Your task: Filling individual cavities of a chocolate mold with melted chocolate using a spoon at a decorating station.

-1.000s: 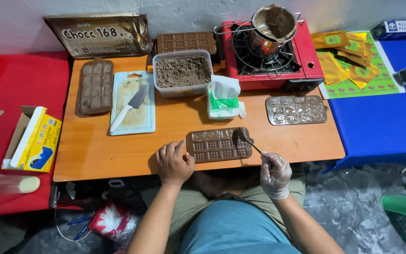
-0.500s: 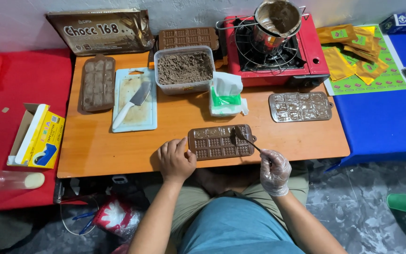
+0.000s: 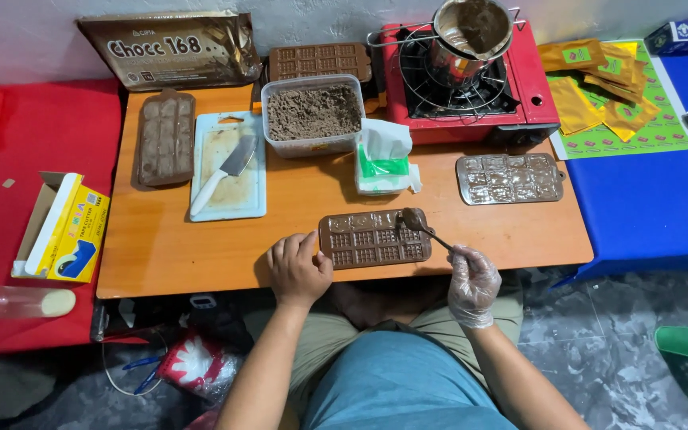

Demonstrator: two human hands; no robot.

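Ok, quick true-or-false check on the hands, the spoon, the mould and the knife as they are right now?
1. The right hand, gloved, holds a spoon over the chocolate mould. True.
2. The left hand is gloved. False: it is bare, at the mould's left end.
3. The knife lies on the white cutting board. True.
4. The metal pot stands on the wooden table. False: it sits on the red stove.

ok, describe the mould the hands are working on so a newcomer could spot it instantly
Start at the wooden table and go to its near edge. The brown chocolate mould lies there, its left end touched by the bare left hand, with a spoon from the gloved right hand over its top right corner. The clear mould and the other brown moulds lie farther back, untouched.
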